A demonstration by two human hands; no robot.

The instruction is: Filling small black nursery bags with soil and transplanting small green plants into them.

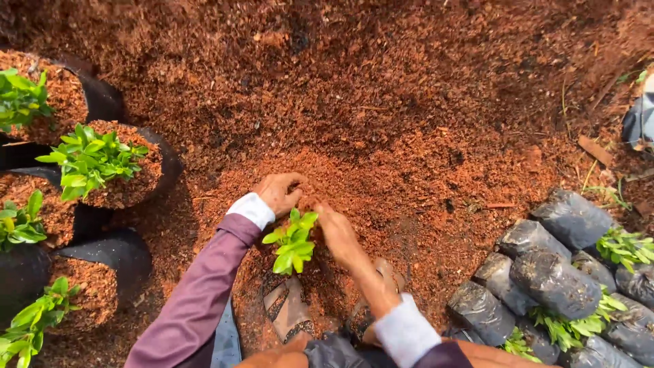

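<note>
Purple sleeves with white cuffs come up from the near edge, and between them stands a small green seedling [293,242] in the reddish-brown growing mix [381,102]. Left hand [278,192] is curled, fingers bent down into the mix just on the far left side of the seedling; it seems to pull or press the material toward the stem, but I cannot tell whether it holds anything. Right hand [338,235] lies just beside the seedling on its right, fingers narrow and pushed into the mix, so the plant is kept upright between both hands. Near the wrists, sandals [289,307] show partly under the loose mix.

On the left stand filled black grow bags [133,167], each with a leafy young plant upright in the same mix, set close together. On the near right lie small black nursery bags [555,276], tipped on their sides in a heap, their green shoots pointing out.
</note>
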